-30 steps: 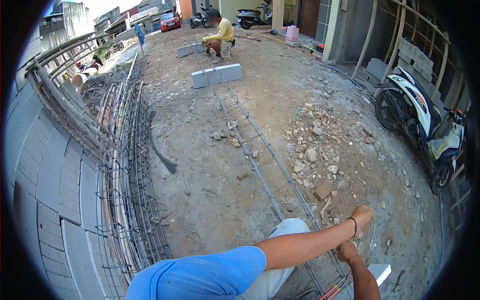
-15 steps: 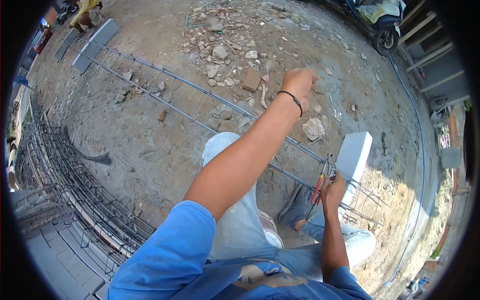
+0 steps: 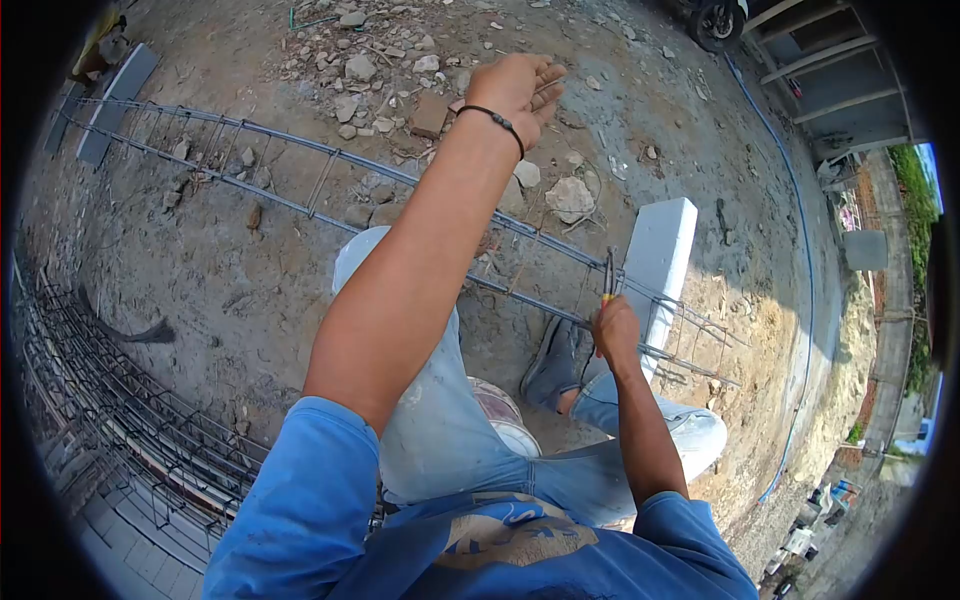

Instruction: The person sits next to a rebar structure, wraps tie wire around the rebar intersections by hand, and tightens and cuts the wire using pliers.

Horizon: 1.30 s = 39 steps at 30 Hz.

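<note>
Head view: the near block (image 3: 657, 245) lies beneath 1 end of the rebar frame (image 3: 338, 155), whose long bars cross over it. At the frame's opposite end, well apart from the near block, are 2 far blocks (image 3: 118, 105); spaced this way, the blocks probably prop the bars off the dirt.

The right hand (image 3: 616, 328), just beside the near block, is wrapped around the pliers (image 3: 609, 275). Their metal end points out past the fist, a hold that likely leaves it free above the bars; whether the jaws are parted I cannot tell. The left hand (image 3: 510, 95) is well apart from the near block, on the rubble side of the frame, fingers extended and nothing visible in its grasp.

Nearer the person than the near block, a bucket-like object (image 3: 505, 415) shows beside the thigh, perhaps a low seat. Stacked rebar cages (image 3: 130, 400) lie well apart from the near block, across the bare ground.
</note>
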Motion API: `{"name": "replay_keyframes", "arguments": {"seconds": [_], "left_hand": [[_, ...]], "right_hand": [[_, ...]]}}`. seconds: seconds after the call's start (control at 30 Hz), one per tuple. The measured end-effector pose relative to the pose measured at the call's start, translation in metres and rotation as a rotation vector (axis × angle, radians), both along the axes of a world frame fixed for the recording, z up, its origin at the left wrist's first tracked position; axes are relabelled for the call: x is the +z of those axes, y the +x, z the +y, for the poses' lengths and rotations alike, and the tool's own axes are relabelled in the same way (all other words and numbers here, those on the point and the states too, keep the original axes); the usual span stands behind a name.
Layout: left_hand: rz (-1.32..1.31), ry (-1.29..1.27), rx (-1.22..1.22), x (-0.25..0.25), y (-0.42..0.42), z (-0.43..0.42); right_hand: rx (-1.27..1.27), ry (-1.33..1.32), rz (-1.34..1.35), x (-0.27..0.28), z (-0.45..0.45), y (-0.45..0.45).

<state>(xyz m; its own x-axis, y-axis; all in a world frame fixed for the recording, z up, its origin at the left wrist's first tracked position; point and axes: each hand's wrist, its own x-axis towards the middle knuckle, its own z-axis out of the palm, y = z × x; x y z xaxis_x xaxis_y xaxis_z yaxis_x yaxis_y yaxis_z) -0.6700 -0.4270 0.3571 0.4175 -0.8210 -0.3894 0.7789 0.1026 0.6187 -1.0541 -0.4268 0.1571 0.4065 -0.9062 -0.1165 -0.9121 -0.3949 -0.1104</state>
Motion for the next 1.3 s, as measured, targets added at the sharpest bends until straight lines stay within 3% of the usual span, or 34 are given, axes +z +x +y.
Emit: {"name": "replay_keyframes", "arguments": {"seconds": [0.2, 0.3, 0.4, 0.5, 0.57, 0.63, 0.7, 0.77, 0.83, 0.87, 0.93, 1.07, 1.17, 1.3], "left_hand": [[0.013, 0.0, 0.073, 0.003, 0.005, 0.004], [0.017, 0.02, 0.083, 0.004, 0.006, 0.002], [0.02, 0.04, 0.092, 0.002, 0.006, 0.002], [-0.013, 0.04, 0.088, -0.002, 0.006, -0.006], [-0.019, 0.041, 0.085, -0.008, 0.001, -0.009], [-0.41, 0.028, -0.124, -0.008, -0.005, -0.017], [-1.073, -0.234, -0.445, -0.013, -0.014, -0.027], [-1.386, -0.456, -0.863, 0.002, -0.035, -0.015], [-1.328, -0.589, -1.206, -0.017, -0.062, -0.017], [-1.316, -0.582, -1.197, -0.025, -0.071, -0.019], [-1.413, -0.52, -1.432, -0.028, -0.076, -0.017], [-1.515, -0.437, -1.183, -0.011, -0.045, -0.025], [-1.512, -0.388, -1.039, -0.007, -0.031, -0.024], [-1.478, -0.339, -1.096, -0.013, -0.032, -0.027]], "right_hand": [[0.178, 0.126, 0.136, 0.027, -0.036, -0.01], [0.122, 0.174, 0.088, 0.036, -0.035, -0.007], [0.176, 0.189, 0.15, 0.011, -0.052, -0.028], [0.12, 0.188, 0.255, 0.053, -0.051, -0.015], [0.253, 0.124, 0.318, 0.067, -0.058, -0.013], [0.481, -0.064, 0.368, 0.088, -0.071, 0.002], [0.538, -0.082, 0.383, 0.1, -0.087, 0.025], [0.607, -0.101, 0.393, 0.099, -0.107, 0.046], [0.608, -0.193, 0.224, 0.096, -0.122, 0.062], [0.62, -0.185, 0.232, 0.097, -0.129, 0.071], [0.651, -0.041, 0.502, 0.113, -0.134, 0.097], [0.793, -0.144, 0.407, 0.106, -0.14, 0.107], [0.866, -0.391, 0.596, 0.084, -0.149, 0.117], [0.975, -0.429, 0.572, 0.078, -0.148, 0.121]]}}
